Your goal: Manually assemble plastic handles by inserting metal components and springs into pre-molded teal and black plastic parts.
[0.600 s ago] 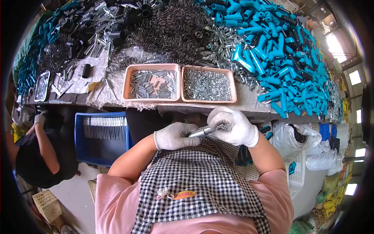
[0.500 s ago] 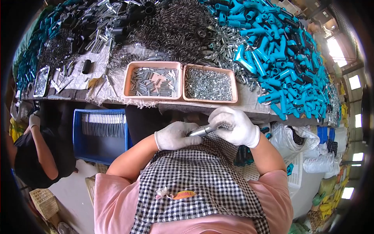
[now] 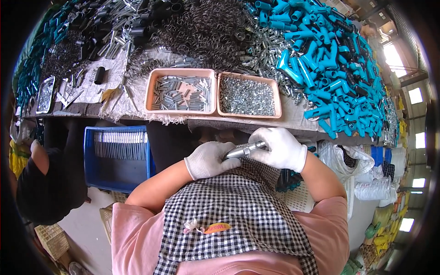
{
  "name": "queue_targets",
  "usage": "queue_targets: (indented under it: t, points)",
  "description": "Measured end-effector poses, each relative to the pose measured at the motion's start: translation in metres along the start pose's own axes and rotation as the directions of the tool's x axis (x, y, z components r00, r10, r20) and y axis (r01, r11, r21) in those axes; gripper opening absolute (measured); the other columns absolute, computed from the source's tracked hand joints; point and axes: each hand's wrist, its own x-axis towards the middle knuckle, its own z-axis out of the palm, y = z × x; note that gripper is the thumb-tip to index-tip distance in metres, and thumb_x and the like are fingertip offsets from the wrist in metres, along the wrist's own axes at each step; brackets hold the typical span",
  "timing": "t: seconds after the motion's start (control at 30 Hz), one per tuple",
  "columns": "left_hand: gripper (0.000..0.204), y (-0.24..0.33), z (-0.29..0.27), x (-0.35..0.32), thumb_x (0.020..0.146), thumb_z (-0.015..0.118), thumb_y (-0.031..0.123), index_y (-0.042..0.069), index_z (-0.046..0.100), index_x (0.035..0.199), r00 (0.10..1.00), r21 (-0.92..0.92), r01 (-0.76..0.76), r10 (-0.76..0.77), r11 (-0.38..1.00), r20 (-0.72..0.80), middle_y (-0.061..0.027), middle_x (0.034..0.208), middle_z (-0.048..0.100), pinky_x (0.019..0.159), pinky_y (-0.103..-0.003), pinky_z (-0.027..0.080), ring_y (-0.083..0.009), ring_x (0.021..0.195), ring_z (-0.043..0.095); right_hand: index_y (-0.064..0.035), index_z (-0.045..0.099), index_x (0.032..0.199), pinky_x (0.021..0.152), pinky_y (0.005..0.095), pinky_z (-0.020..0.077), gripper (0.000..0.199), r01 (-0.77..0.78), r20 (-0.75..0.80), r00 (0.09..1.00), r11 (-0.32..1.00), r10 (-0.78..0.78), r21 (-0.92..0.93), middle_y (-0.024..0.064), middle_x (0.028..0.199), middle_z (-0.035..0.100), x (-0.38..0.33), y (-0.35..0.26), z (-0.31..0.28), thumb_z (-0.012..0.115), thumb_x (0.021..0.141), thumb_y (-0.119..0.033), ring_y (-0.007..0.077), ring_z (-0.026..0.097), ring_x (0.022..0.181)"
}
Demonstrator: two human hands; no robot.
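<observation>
Both my hands wear white gloves and meet just below the table edge, above my checked apron. A short silver metal tube (image 3: 242,150) lies between them. My left hand (image 3: 208,159) grips its near end, and my right hand (image 3: 279,147) closes over its far end. On the table right in front stand two pink trays: the left tray (image 3: 179,72) holds small silver tubes, the right tray (image 3: 249,77) holds small shiny metal bits.
Heaps of blue plastic fittings (image 3: 337,68), dark wire springs (image 3: 206,27) and black tubes cover the table behind the trays. A blue crate (image 3: 118,158) of metal strips stands under the table at left. Another person (image 3: 43,183) in black sits at far left. White bags (image 3: 357,165) lie at right.
My hands have stayed together on the metal tube, shifting only slightly. The view has tilted a little.
</observation>
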Motion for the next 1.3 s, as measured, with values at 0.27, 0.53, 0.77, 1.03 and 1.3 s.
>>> queue_targets:
  t: [0.27, 0.53, 0.77, 1.03, 1.3]
  points:
    - [0.044, -0.011, 0.0, -0.002, 0.088, 0.067, 0.045, 0.004, 0.064, 0.1, 0.999, -0.031, -0.046, 0.046, 0.998, -0.024, -0.0207, 0.084, 0.067, 0.072, -0.044, 0.052, -0.0375, 0.082, 0.067, -0.0085, 0.067, 0.089, 0.072, 0.0384, 0.0523, 0.022, 0.283, -0.104, 0.955, 0.959, -0.279, 0.024, 0.0087, 0.091, 0.065, 0.0, 0.01, 0.01, 0.076, 0.069, -0.006, 0.0291, 0.065, 0.082]
    - [0.042, -0.016, -0.007, 0.0, 0.087, 0.069, 0.043, 0.003, 0.065, 0.1, 0.998, -0.154, -0.034, 0.042, 0.987, 0.048, -0.0205, 0.083, 0.068, 0.071, -0.042, 0.052, -0.0357, 0.08, 0.068, -0.0106, 0.066, 0.087, 0.071, 0.04, 0.0519, 0.022, 0.43, -0.164, 0.889, 0.902, -0.428, -0.027, 0.009, 0.092, 0.064, 0.004, 0.007, 0.011, 0.072, 0.066, -0.004, 0.0305, 0.064, 0.081]
    - [0.043, -0.011, 0.003, -0.001, 0.088, 0.067, 0.046, 0.004, 0.065, 0.099, 0.999, -0.079, -0.045, 0.045, 0.996, 0.003, -0.02, 0.082, 0.068, 0.071, -0.043, 0.052, -0.0367, 0.08, 0.068, -0.0062, 0.068, 0.088, 0.068, 0.0439, 0.0517, 0.033, -0.047, 0.063, 0.996, 0.985, 0.058, -0.166, 0.0127, 0.081, 0.067, 0.004, 0.002, 0.005, 0.075, 0.078, -0.037, 0.0341, 0.066, 0.077]
    - [0.044, -0.009, -0.004, -0.002, 0.088, 0.066, 0.047, 0.004, 0.065, 0.097, 0.998, -0.101, -0.055, 0.051, 0.993, -0.042, -0.0199, 0.082, 0.067, 0.071, -0.044, 0.051, -0.0373, 0.079, 0.067, -0.004, 0.063, 0.108, 0.074, 0.0428, 0.053, 0.045, 0.183, -0.025, 0.982, 0.976, -0.188, -0.12, 0.0134, 0.093, 0.068, -0.002, 0.009, 0.006, 0.079, 0.074, -0.028, 0.0336, 0.067, 0.083]
    - [0.034, -0.01, -0.014, -0.009, 0.087, 0.07, 0.035, 0.002, 0.064, 0.091, 0.988, -0.214, 0.0, -0.032, 0.977, -0.148, -0.017, 0.077, 0.065, 0.068, -0.039, 0.051, -0.0319, 0.071, 0.066, -0.0053, 0.064, 0.093, 0.064, 0.0436, 0.0532, 0.048, 0.028, -0.016, 0.999, 0.97, -0.032, -0.24, 0.0119, 0.069, 0.067, -0.003, 0.011, 0.009, 0.062, 0.089, -0.053, 0.0343, 0.068, 0.068]
